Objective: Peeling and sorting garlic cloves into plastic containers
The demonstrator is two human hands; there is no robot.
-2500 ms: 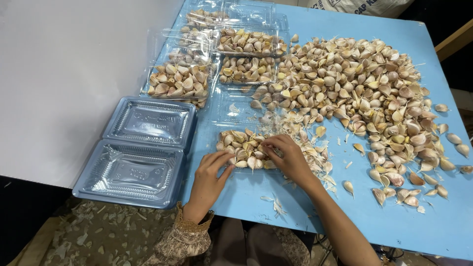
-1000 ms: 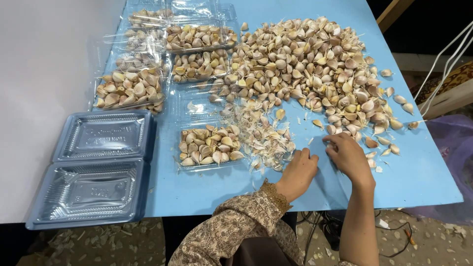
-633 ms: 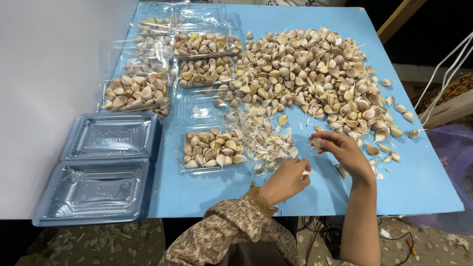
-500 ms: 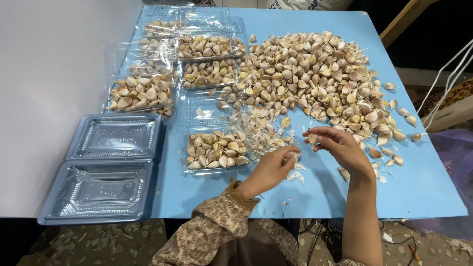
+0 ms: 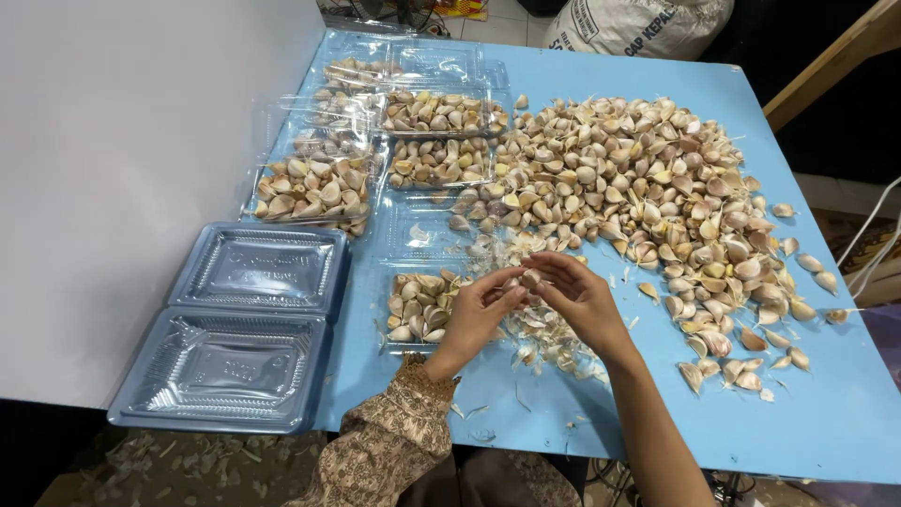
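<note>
Counter (image 5: 826, 432): your clove pile (image 5: 648, 188) fills the centre and right; filled trays (image 5: 413, 141) line its far left; stacked lids (image 5: 235, 329) overhang the near-left edge; part-filled tray (image 5: 418, 310) beside them.

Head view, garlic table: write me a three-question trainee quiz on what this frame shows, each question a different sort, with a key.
1. True or false: the left hand and right hand meet at their fingertips over the blue table.
2. Multiple choice: the stack of empty open containers lies A) on the big garlic pile, B) at the table's left edge, C) beside the white sack.
3. Fill in: the clear tray nearest the left hand holds garlic ____.

Key:
1. True; they pinch a garlic clove between them.
2. B; the garlic pile lies to the right and the sack at the far end.
3. Cloves.
</note>
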